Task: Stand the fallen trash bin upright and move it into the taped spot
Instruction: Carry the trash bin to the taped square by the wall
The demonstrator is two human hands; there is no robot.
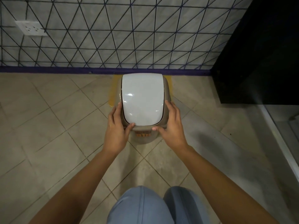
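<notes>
The trash bin stands upright on the floor close to the wall, seen from above: a beige body with a glossy white lid. Strips of yellow tape show on the floor at its left and far right sides, so the bin sits over the taped spot. My left hand grips the near left corner of the bin's top, thumb on the lid's front edge. My right hand grips the near right corner the same way. An orange label shows low on the bin's front.
A wall with black triangle lines and a purple skirting runs just behind the bin. A white socket is on the wall at the left. A black cabinet stands to the right. My knees are at the bottom.
</notes>
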